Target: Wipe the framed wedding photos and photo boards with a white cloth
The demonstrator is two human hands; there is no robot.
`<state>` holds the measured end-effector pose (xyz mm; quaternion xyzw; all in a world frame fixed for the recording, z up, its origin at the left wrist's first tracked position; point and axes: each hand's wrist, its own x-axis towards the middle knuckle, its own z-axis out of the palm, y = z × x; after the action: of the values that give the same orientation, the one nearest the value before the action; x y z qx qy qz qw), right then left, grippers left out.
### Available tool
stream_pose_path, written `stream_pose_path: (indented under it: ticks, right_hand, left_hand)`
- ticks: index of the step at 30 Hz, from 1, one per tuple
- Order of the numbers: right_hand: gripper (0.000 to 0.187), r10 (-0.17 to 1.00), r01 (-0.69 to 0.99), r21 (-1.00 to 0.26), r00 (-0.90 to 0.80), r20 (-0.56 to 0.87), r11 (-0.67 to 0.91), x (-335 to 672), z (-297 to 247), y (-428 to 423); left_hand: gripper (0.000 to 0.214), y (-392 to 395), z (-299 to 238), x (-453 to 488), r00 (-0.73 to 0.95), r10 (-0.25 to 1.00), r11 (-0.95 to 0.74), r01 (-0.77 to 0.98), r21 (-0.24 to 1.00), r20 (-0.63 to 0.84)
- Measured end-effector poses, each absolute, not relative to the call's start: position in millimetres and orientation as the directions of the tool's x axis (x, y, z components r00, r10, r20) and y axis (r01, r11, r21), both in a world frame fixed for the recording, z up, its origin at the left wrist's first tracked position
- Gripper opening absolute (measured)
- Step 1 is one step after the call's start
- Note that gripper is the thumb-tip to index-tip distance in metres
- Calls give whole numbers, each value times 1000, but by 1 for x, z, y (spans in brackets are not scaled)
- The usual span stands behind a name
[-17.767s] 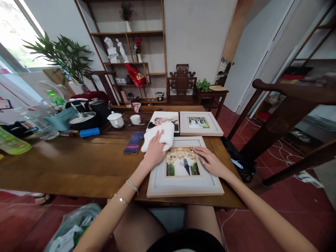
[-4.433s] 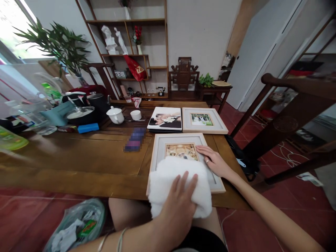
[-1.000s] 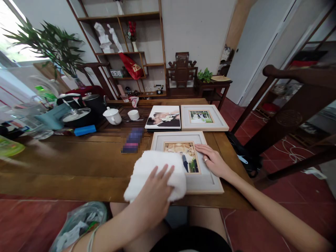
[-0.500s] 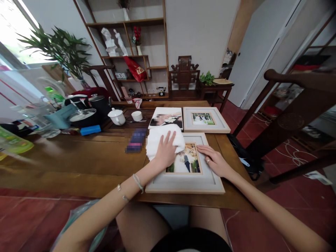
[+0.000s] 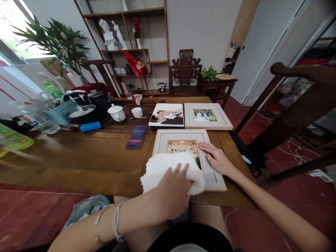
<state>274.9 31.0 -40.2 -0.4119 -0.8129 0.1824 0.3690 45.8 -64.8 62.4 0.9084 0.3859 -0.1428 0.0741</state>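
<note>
A pale wooden photo frame with a wedding picture lies flat near the front edge of the wooden table. My left hand presses a fluffy white cloth onto the frame's near left part, fingers spread over the cloth. Flat on the frame's right border rests my right hand, fingers stretched out, a ring on one finger.
Behind lie a second pale frame and a photo album. A phone lies left of the frame. Teapot, cup, pots and bottles crowd the table's left. A dark wooden chair stands right; a rubbish bag sits below left.
My left hand has drawn the white cloth from the frame's far left corner down to its near edge. My right hand has stayed on the right border.
</note>
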Motion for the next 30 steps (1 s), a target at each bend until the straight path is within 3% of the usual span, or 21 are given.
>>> stream_pose_path:
  ticks: [5,9,13,18,23,26,30]
  right_hand:
    - [51,785,524,-584,-421,455,620,277,-41,33]
    - [49,769,512,-574,-425,477,639,278,-41,34]
    - [53,784,540,-568,-418,459,621,277,-38,33]
    - [56,814,537,-612,-384,435,580,274,-36,30]
    - [56,836,521,-655,-359,414,548,276,-38,31]
    - [54,838,530,-648,-362,409,546,276,-38,31]
    - [55,837,561,-621,-367,407,548,275,-36,29]
  left_hand:
    - [34,4,30,58,591,793,-607,787,-114,-146]
    - [28,52,17,66,662,745,-625,735,-264,79]
    - [32,54,23,76,668,744,-649,722,-240,-6]
    - [36,-7,32,94,611,779,-626,742,-242,-140]
    - [37,-80,28,114,812,584,-773,560,-298,10]
    - [41,-97,25,118,780,623,-733,608,-304,58]
    - [33,-81,26,110,673,739,-645,700,-308,-17]
